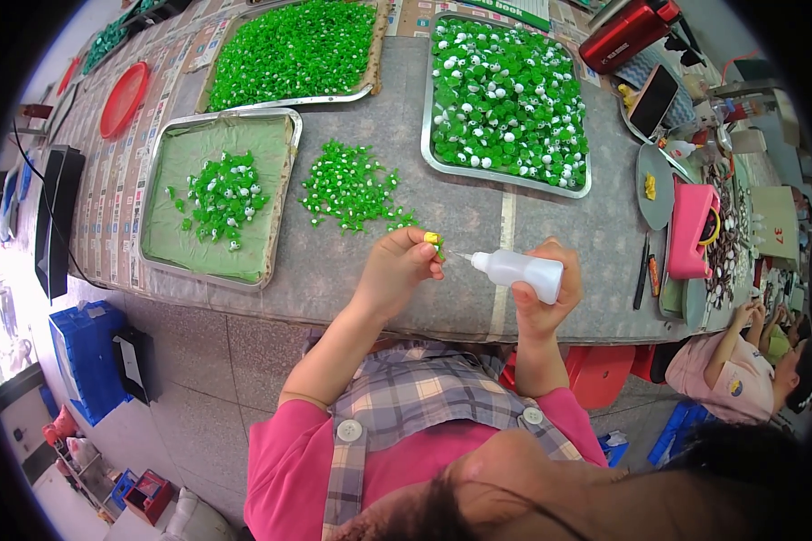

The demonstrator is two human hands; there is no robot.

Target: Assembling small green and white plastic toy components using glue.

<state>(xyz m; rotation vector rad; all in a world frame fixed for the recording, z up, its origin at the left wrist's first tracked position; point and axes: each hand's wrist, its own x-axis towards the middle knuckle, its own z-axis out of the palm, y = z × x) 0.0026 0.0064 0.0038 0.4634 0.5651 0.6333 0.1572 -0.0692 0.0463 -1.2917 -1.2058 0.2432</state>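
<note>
My left hand [392, 275] pinches a small green plastic piece [439, 252] between thumb and fingers; a yellow cover [433, 239] sits on one fingertip. In my right hand [555, 302] is a translucent white squeeze bottle [521, 271], tilted sideways, its thin needle tip pointing at the green piece. Whether the tip touches it, I cannot tell. Just beyond my left hand lies a loose pile of small green pieces [350, 185]. To the left, a green-lined metal tray [162, 212] holds green pieces with white eyeball-like balls [228, 198].
Farther back stand a tray [334, 97] full of small green pieces and a larger tray [514, 183] of green-and-white ones. On the right are a red tumbler [624, 38], a phone [653, 104], a grey plate [651, 212] and a pink container [688, 236]. A co-worker [726, 370] sits beyond.
</note>
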